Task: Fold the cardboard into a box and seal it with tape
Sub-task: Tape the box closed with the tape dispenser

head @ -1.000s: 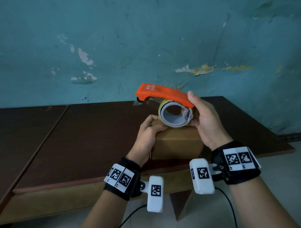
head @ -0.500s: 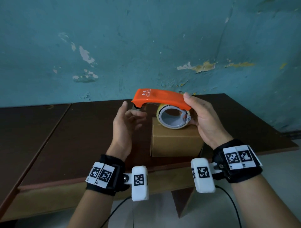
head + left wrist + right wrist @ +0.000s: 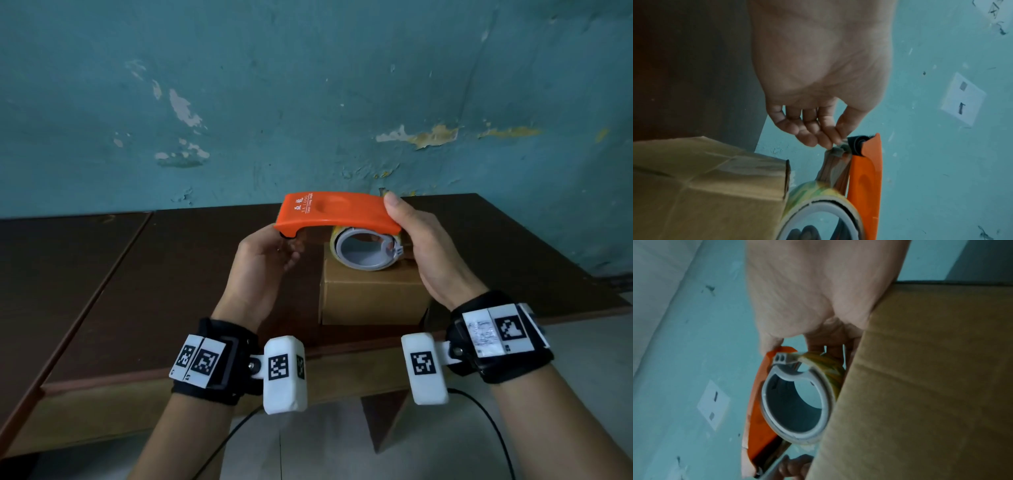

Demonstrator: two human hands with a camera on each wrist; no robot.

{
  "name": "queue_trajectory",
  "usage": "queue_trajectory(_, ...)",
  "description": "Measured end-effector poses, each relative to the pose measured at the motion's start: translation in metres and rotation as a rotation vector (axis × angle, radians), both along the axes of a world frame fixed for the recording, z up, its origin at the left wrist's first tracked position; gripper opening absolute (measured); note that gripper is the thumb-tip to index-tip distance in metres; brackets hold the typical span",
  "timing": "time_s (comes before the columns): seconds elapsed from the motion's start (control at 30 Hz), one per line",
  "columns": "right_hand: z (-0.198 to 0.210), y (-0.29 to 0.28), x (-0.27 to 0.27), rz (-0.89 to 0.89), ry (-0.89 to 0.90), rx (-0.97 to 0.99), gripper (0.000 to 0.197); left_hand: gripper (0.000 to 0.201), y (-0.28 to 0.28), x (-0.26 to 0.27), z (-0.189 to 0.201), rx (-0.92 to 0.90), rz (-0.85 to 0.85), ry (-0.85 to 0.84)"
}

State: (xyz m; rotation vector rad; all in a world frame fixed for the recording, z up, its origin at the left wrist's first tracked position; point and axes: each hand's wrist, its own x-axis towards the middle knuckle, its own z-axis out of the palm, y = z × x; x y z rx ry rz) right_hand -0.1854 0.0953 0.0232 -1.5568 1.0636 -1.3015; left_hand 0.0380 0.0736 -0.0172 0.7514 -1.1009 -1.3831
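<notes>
We see the cardboard box [image 3: 373, 291] standing closed near the front edge of the dark wooden table [image 3: 137, 291], at centre right of the head view; bare tabletop runs out to its left and behind it as far as the teal wall [image 3: 308, 85]. A second tabletop [image 3: 51, 274] adjoins at the left of the frame. In the lower frame a black cable [image 3: 493, 421] hangs under our wrists.

Our right hand [image 3: 421, 253] is clamped on the rear end of the orange tape dispenser [image 3: 335, 214], holding it just over the box top, the tape roll [image 3: 366, 251] touching or nearly touching the cardboard. Our left hand [image 3: 263, 257] is left of the box, below the dispenser's front end. In the left wrist view its thumb and fingertips [image 3: 830, 138] pinch the loose tape end [image 3: 835, 164] beside the black roller [image 3: 856, 143].
</notes>
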Motion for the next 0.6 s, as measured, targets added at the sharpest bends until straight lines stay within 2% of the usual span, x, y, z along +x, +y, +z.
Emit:
queue_trajectory(0.1, -0.002, 0.000, -0.001, 0.041, 0.087, -0.013, 0.074, 0.029, 0.002, 0.002, -0.002, -0.007, 0.036, -0.074)
queue_trajectory(0.2, -0.004, -0.002, -0.001, 0.034, 0.141, -0.002, 0.059, 0.030, 0.002, 0.005, -0.008, 0.149, 0.096, -0.042)
queue_trajectory(0.3, -0.006, -0.004, 0.001, -0.075, 0.250, -0.030, 0.042, 0.024, 0.002, 0.009, -0.012, 0.305, 0.070, -0.063)
queue_trajectory(0.4, -0.005, -0.002, 0.001, -0.083, 0.233, -0.031, 0.027, 0.023, 0.004, 0.014, -0.014, 0.316, -0.011, -0.213)
queue_trajectory(0.47, -0.004, 0.000, 0.001, -0.086, 0.229, -0.033, 0.024, 0.024, 0.006, 0.014, -0.016, 0.287, 0.008, -0.332)
queue_trajectory(0.6, -0.004, 0.001, 0.001, -0.082, 0.185, -0.029, 0.023, 0.025, 0.006, 0.013, -0.016, 0.296, 0.031, -0.402)
